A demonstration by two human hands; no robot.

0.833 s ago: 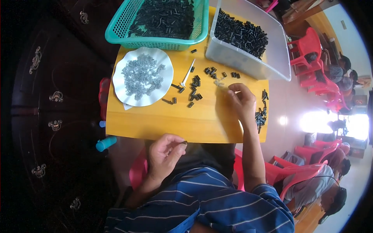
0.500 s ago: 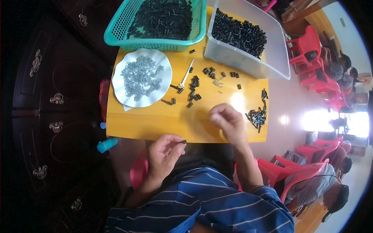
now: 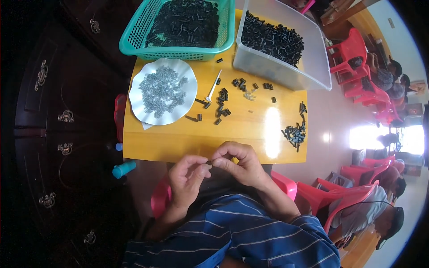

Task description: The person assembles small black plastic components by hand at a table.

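Just off the near edge of the table, my left hand [image 3: 187, 176] pinches a small black plastic piece [image 3: 209, 162] between thumb and fingertips. My right hand [image 3: 241, 164] meets it from the other side, thumb and forefinger pressed together at the piece; anything tiny between them is too small to make out. Farther off on the yellow table [image 3: 178, 145] lie loose black plastic pieces [image 3: 222, 96] and a few pale, thin bits [image 3: 249, 95]. A slim white pointed tool [image 3: 214, 85] rests beside them. Small silvery, wire-like pieces [image 3: 163, 91] fill a scalloped white plate [image 3: 190, 107].
At the back stand a green basket [image 3: 178, 52] and a clear plastic bin [image 3: 277, 73], both holding many black pieces. More slender black parts [image 3: 295, 134] lie by the right edge. Dark cabinets [image 3: 67, 102] flank the left; red chairs [image 3: 351, 49] and other people are to the right.
My right hand has come down and left from above the table to the small black piece in my left hand. The left hand stays nearly in place.
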